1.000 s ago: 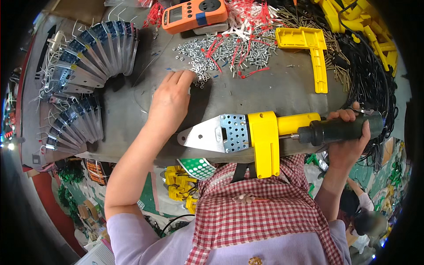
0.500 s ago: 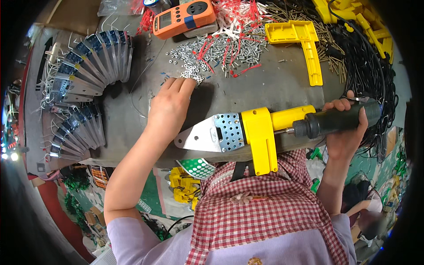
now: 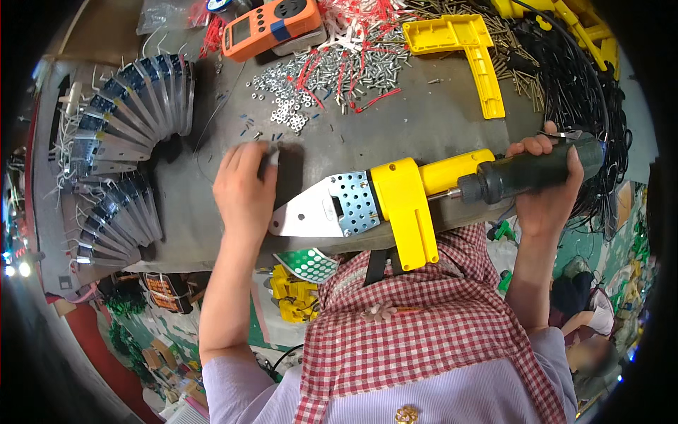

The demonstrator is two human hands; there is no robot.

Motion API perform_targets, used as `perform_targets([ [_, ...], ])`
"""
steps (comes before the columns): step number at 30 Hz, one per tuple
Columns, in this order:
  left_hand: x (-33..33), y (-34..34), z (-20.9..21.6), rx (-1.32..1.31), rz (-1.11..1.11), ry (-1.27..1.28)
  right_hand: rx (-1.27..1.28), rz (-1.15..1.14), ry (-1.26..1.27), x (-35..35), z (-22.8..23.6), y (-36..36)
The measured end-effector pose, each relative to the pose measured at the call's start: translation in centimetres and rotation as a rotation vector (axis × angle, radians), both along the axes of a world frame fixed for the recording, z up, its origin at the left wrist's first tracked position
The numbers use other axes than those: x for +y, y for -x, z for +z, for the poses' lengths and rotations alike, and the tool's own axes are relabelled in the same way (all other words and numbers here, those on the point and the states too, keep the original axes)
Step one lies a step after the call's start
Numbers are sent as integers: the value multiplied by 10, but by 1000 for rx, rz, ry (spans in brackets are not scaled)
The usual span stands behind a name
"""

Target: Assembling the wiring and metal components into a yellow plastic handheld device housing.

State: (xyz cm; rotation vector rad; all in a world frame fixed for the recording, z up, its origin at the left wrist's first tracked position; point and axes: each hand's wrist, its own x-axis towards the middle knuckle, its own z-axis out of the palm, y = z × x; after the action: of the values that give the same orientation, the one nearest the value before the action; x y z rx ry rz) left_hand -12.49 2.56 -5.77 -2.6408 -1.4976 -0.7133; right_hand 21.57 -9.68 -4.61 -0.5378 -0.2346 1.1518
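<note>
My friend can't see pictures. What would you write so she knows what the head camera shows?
Seen from above, a person's right hand grips the dark handle of a yellow tool with a flat metal plate, while the left hand pinches a small pale part on a grey table. Small metal parts, red ties, an orange meter and fanned metal plates lie around.

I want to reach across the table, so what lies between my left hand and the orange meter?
In the head view, loose screws lie between the left hand and the meter.
</note>
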Motion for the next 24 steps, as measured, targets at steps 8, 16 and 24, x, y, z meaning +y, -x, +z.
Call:
perform_targets([
  [8,10,-2,14,207,-197,100,-16,-14,24,0,0,0],
  [16,5,6,16,291,-296,47,40,-1,29,1,0,2],
  [24,-47,-12,13,-295,-167,303,38,-30,35,1,-1,4],
])
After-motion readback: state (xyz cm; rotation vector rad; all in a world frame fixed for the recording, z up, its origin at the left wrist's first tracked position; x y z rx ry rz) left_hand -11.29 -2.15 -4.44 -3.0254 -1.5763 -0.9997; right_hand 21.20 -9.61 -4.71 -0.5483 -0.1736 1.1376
